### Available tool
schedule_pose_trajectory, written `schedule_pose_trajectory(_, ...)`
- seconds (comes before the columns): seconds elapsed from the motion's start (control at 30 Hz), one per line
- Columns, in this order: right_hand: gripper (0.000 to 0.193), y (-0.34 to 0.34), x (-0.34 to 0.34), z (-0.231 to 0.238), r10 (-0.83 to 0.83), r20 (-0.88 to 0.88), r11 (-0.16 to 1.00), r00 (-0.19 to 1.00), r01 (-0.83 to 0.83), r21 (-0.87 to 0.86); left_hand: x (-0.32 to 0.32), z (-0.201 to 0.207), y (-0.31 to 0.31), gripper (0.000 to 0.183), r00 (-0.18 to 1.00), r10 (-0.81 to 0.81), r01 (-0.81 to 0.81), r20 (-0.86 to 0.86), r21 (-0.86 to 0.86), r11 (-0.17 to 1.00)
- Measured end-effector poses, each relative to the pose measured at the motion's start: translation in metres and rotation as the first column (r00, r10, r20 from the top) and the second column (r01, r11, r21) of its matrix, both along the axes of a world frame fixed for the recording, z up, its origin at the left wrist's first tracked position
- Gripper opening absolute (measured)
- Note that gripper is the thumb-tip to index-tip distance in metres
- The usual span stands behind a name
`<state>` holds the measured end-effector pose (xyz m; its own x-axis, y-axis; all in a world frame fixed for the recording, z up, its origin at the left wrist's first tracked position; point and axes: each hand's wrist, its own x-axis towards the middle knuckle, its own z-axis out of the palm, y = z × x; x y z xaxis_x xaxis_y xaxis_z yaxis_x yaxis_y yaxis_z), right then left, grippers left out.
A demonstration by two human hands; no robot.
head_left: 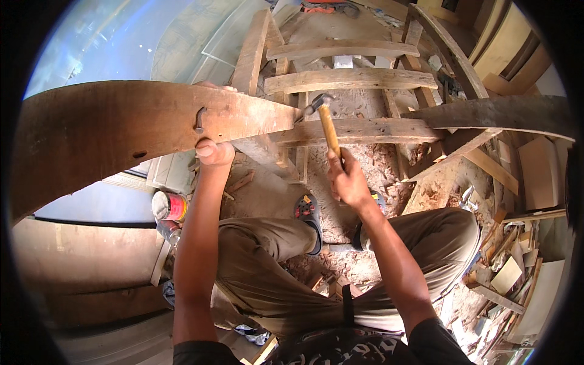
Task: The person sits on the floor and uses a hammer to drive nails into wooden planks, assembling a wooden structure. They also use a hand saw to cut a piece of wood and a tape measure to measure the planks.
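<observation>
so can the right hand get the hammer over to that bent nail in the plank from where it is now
Probably yes. The right hand holds the hammer with its head at the plank's end, and nothing lies between it and the bent nail. The left hand gripping just below the nail crowds it.

A single head-worn fisheye view looks steeply down from above the person's chest, close to the work. The forearms enter from the lower edge of the frame, the bent knees fill the lower centre, and the sandalled feet sit mid-frame. The wooden plank (121, 125) arcs across the upper left, bowed by the lens. A dark round rim cuts off all four corners.
</observation>
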<state>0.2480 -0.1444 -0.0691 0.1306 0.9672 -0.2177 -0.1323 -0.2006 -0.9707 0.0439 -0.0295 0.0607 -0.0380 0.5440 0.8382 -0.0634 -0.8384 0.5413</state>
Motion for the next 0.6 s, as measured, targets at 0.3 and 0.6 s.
schedule_pose_trajectory(0.3,0.037,0.002,-0.012,0.007,0.088,-0.017,0.987,0.996,-0.089,-0.13,0.0,-0.001,0.0,0.108,1.0,-0.008,0.008,-0.008,-0.007,1.0)
schedule_pose_trajectory(0.6,0.036,0.009,-0.026,-0.016,-0.203,0.092,0.958,0.975,0.178,0.222,0.007,0.0,0.002,0.111,0.999,-0.001,0.0,-0.032,-0.029,1.0)
